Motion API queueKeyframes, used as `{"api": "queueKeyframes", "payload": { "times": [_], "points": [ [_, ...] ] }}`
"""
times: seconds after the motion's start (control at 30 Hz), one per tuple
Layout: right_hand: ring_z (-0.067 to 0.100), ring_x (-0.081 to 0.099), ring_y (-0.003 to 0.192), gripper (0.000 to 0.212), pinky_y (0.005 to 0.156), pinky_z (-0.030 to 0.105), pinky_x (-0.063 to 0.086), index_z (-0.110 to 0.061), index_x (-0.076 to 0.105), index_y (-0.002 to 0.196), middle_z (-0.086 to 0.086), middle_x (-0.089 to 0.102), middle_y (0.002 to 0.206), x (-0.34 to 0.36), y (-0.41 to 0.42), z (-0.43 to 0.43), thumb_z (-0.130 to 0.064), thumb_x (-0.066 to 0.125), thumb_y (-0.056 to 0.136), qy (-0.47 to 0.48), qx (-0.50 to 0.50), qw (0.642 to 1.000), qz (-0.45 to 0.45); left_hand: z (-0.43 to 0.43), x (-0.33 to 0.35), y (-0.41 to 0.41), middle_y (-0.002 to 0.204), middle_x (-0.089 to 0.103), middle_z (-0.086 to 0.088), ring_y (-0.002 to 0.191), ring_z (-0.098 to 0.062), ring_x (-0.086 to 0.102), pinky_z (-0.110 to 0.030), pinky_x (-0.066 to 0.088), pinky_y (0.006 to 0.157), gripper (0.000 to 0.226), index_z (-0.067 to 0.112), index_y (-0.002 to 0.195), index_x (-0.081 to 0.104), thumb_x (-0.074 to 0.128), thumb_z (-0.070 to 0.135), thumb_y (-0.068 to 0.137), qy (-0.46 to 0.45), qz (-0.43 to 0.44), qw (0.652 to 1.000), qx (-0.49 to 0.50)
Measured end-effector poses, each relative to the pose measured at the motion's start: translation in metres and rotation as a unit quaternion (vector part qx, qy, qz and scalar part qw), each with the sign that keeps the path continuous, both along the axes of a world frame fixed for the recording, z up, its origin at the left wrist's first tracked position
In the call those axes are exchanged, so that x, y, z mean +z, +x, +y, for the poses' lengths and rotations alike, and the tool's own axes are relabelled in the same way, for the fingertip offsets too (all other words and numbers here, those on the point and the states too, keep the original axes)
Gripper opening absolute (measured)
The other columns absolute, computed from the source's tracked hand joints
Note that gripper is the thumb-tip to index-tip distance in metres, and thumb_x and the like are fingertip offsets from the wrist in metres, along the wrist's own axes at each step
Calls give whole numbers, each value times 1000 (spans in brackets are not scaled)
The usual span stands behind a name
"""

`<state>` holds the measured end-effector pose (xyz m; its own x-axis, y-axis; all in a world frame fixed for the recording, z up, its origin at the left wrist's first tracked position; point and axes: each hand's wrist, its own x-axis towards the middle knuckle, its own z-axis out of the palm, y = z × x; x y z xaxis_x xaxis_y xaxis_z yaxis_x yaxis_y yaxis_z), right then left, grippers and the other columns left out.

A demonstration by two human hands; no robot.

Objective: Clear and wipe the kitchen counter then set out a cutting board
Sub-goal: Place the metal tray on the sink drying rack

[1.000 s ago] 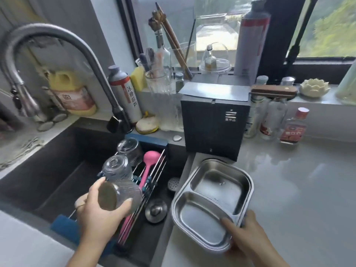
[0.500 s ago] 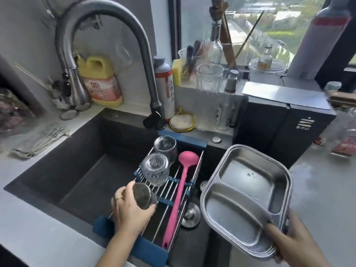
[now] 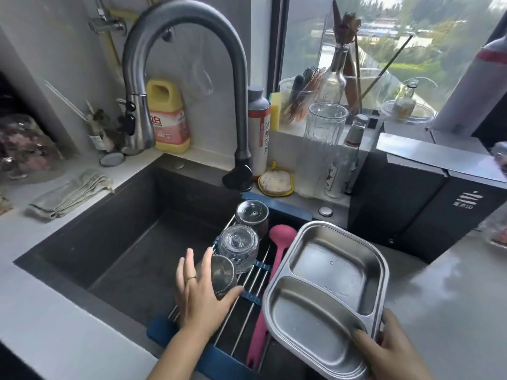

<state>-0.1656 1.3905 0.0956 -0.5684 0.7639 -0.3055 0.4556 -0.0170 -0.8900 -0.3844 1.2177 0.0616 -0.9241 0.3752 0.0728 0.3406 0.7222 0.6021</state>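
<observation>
Our left hand [image 3: 200, 294] wraps a fragile glass [image 3: 222, 274] on the rack [image 3: 253, 282]. Our right hand [image 3: 395, 349] pinches the steel tray [image 3: 329, 283] by its rim, just right of the rack: stiff, wet, likely slippery.

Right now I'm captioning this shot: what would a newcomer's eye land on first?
The shiny two-compartment steel tray, held by the right hand at lower right. Next, the tall curved faucet arching over the dark sink, and the left hand holding a glass on the rack.
</observation>
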Motion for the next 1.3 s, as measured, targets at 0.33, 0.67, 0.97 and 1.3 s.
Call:
{"api": "queueKeyframes", "payload": {
  "times": [0.33, 0.67, 0.97, 1.3],
  "points": [
    [16, 46, 31, 29, 32, 20, 36, -24, 48, 101, 1, 58, 51, 3, -55, -21, -3, 56, 81, -64, 104, 992, 45, -2, 42, 68, 91, 72, -25, 80, -41, 69, -52, 57, 64, 75, 6, 98, 70, 56, 64, 53, 528, -663, 524, 82],
    [4, 60, 86, 33, 77, 24, 51, -26, 50, 112, -9, 66, 95, 14, -92, -32, -23, 61, 82, 38, 184, 982, 22, -7, 62, 56, 116, 61, -31, 102, -50, 57, -63, 39, 94, 88, 2, 107, 66, 57, 73, 55, 532, -741, 409, -8],
    [5, 55, 63, 55, 62, 21, 44, -24, 37, 133, -7, 57, 69, 13, -88, -28, -41, 58, 85, 52, 200, 978, -19, -21, 73, 34, 97, 73, -8, 90, -20, 69, -29, 55, 76, 77, 22, 102, 69, 82, 49, 31, 501, -286, 815, 58],
    [10, 64, 75, 43, 74, 24, 50, -24, 44, 126, -4, 61, 74, 6, -78, -22, -35, 57, 87, 73, 183, 980, -27, -15, 30, 14, 132, 36, -31, 118, -44, 42, -50, 37, 100, 75, 24, 99, 72, 78, 58, 32, 80, 107, 987, 86]
  ]
}}
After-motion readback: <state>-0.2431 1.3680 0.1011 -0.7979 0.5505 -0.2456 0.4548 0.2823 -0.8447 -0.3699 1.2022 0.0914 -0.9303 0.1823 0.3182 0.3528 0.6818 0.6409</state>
